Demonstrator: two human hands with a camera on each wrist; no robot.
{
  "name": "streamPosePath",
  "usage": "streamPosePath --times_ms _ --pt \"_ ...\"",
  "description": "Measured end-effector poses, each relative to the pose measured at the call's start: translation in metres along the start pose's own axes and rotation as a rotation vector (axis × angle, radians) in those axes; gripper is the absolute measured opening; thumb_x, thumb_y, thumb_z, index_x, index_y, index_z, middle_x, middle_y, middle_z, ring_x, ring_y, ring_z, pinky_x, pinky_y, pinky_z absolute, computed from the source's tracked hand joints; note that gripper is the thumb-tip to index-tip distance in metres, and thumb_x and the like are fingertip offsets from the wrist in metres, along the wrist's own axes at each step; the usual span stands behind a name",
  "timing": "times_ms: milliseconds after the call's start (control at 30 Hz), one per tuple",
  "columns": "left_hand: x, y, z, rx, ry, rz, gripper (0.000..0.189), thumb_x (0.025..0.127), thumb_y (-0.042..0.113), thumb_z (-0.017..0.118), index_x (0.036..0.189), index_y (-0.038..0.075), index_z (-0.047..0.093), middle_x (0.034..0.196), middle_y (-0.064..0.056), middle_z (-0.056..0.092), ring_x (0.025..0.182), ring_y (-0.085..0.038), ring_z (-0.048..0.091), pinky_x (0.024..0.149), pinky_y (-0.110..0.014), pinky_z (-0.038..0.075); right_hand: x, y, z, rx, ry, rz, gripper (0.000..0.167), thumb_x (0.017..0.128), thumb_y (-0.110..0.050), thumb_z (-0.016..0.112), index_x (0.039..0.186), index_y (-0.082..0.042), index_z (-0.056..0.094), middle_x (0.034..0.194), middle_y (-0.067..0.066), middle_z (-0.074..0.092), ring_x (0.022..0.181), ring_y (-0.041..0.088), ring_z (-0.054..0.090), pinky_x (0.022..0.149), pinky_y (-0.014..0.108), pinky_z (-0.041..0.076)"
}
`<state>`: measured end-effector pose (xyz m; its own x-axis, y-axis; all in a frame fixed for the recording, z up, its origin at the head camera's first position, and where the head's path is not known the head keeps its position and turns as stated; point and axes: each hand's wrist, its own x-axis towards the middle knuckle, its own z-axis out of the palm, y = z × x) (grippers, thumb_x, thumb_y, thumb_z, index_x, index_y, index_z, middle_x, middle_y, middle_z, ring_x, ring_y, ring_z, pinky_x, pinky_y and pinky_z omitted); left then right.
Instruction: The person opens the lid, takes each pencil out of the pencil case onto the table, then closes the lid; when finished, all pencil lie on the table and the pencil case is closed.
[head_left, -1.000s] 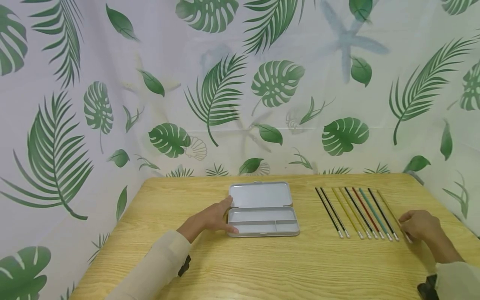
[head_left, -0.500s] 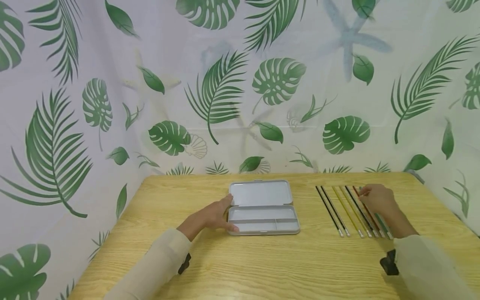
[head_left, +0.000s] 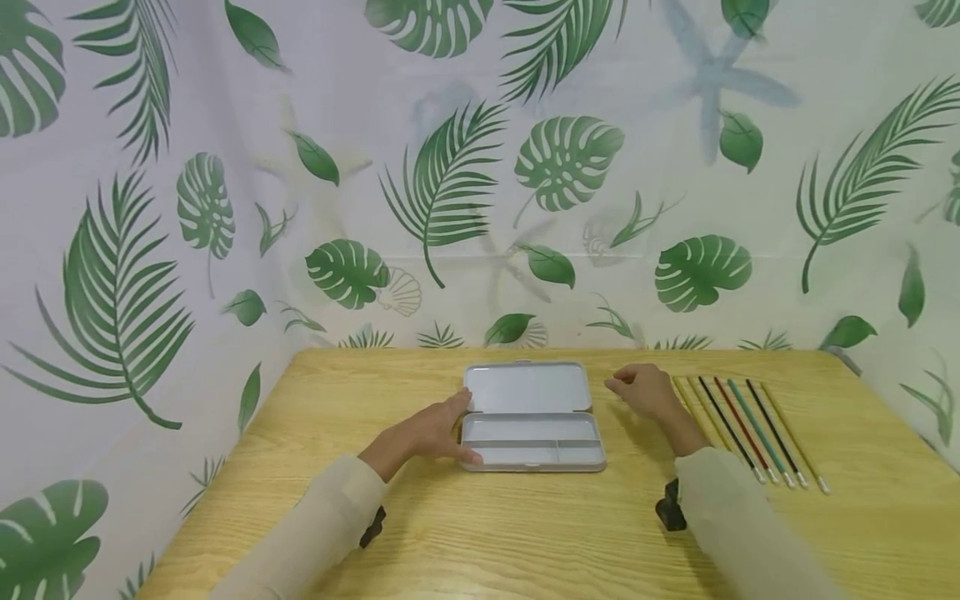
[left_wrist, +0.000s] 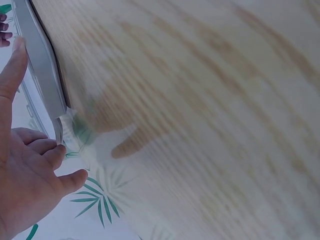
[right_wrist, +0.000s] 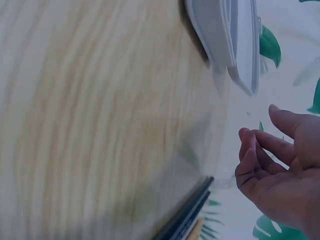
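An open, pale grey hinged pencil case (head_left: 532, 443) lies on the table, its lid laid back and its tray divided into compartments. My left hand (head_left: 431, 429) rests at the case's left end, thumb at the near corner and fingers by the lid; the left wrist view shows this hand (left_wrist: 30, 180) with fingers spread along the edge. My right hand (head_left: 643, 390) hovers between the case and the pencils, and in the right wrist view its fingers (right_wrist: 272, 145) are loosely bent around nothing. A red pencil (head_left: 742, 422) and a teal pencil (head_left: 755, 425) lie in the slanted row beyond it.
Yellow and black pencils with white erasers make up the rest of the row, including a gold-coloured pencil (head_left: 795, 437) at its right end. Black pencils (right_wrist: 187, 212) show below the right hand in its wrist view. A leaf-print cloth (head_left: 465, 317) hangs behind the wooden table (head_left: 525, 533).
My right hand has swept left over the pencil row, from the gold-coloured pencil at its right end to the gap beside the case. My left hand and the case have stayed put.
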<state>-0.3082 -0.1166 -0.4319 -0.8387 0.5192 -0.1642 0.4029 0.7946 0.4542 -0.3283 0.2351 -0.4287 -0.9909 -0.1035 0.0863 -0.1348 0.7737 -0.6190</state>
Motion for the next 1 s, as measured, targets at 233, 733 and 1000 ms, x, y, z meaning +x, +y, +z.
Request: streamPosePath --times_ms 233,733,1000 --pt "0.002 0.003 0.001 -0.002 -0.003 0.003 0.115 0.073 0.048 0.077 0.152 0.000 0.008 0.160 -0.014 0.008 0.148 -0.027 0.014 0.121 -0.038 0.019 0.003 -0.012 0.019 0.008 -0.058 0.008 0.036 0.094 -0.018 0.057 0.117 0.009 0.062 0.098 0.021 0.070 0.082 0.027 0.066 0.077 0.044 0.055" --pt "-0.001 0.004 0.006 0.234 0.137 -0.021 0.137 0.065 0.066 0.074 0.150 -0.002 -0.010 0.159 -0.018 -0.011 0.147 -0.032 0.010 0.115 -0.057 0.023 0.005 -0.016 0.015 0.094 -0.026 -0.075 0.024 0.081 -0.005 0.068 0.101 0.007 0.061 0.095 0.021 0.067 0.084 0.027 0.062 0.069 0.031 0.049" --pt "-0.005 0.007 0.004 0.192 0.167 -0.145 0.142 0.058 0.066 0.078 0.151 0.000 -0.007 0.160 -0.017 -0.004 0.148 -0.028 0.011 0.117 -0.054 0.021 -0.007 -0.028 0.014 -0.223 0.018 -0.347 0.011 0.081 0.006 0.062 0.077 -0.004 0.061 0.075 0.008 0.066 0.064 0.018 0.056 0.059 0.033 0.046"
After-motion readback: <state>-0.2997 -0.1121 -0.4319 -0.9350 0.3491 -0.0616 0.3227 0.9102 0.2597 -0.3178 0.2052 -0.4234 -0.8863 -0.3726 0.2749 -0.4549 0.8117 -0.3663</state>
